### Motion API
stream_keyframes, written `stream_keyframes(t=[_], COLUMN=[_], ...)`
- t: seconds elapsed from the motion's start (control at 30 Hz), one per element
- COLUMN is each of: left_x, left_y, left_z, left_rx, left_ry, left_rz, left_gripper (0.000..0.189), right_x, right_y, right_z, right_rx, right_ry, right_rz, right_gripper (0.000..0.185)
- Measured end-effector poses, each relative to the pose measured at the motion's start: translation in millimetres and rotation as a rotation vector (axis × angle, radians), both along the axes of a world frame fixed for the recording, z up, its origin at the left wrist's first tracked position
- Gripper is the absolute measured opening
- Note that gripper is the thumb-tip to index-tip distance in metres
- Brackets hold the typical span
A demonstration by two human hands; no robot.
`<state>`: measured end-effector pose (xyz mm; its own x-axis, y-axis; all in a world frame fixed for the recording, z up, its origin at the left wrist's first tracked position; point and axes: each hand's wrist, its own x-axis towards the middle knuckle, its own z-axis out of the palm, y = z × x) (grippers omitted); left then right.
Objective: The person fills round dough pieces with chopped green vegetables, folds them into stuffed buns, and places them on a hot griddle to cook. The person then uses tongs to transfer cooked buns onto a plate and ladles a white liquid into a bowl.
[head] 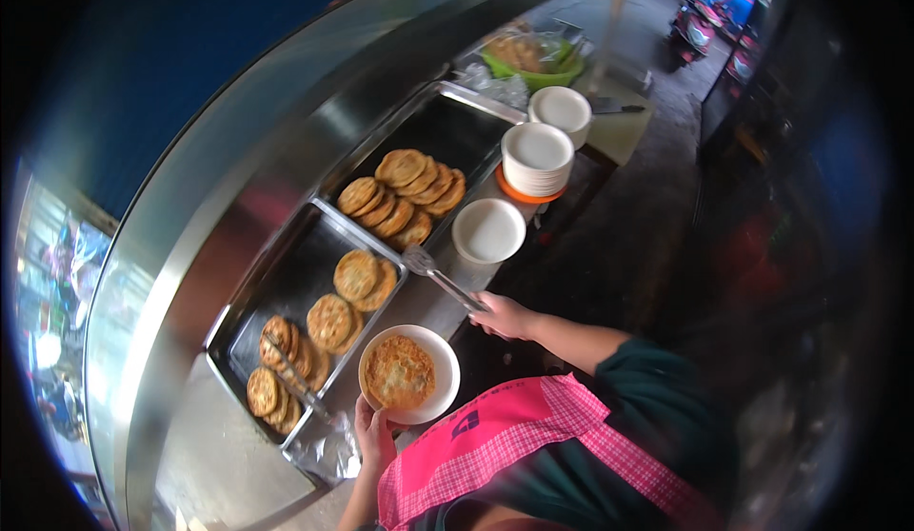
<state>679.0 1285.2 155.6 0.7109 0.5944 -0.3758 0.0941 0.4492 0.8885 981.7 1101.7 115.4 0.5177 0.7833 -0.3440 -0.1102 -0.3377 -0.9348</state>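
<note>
My left hand (375, 431) grips the near rim of a white plate (446, 374). One round browned flatbread (398, 372) lies on that plate, towards its left side. In my right hand (500, 315) is the handle of a pair of metal tongs (444, 281). The tongs' head rests at or just above the corner where two metal trays meet, with no bread between its jaws. The nearer tray (268, 274) holds several flatbreads (357, 274) in small leaning stacks. The farther tray (464, 120) has more flatbreads (410, 188) piled in overlapping rows.
A single white plate (489, 231) sits beyond the tongs. Behind it are a plate stack (538, 160) on an orange base and another stack (560, 110). Second tongs (300, 381) lie across the nearer tray. Clear plastic bags (332, 449) and a green basket (528, 74) flank the trays; a curved glass guard (214, 131) borders them.
</note>
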Motion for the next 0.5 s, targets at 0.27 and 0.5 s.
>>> stream_keyframes(t=[0.27, 0.5], left_x=[222, 451], left_y=[-105, -229], left_z=[86, 117], left_rx=[-0.048, -0.205], left_ry=[0.013, 0.027], left_rz=[-0.248, -0.399], left_gripper=[0.032, 0.03], right_x=[118, 260], right_y=[-252, -405], right_z=[72, 95], right_rx=[-0.072, -0.14], right_ry=[0.133, 0.012], right_rz=[-0.468, -0.648], right_gripper=[0.045, 0.048])
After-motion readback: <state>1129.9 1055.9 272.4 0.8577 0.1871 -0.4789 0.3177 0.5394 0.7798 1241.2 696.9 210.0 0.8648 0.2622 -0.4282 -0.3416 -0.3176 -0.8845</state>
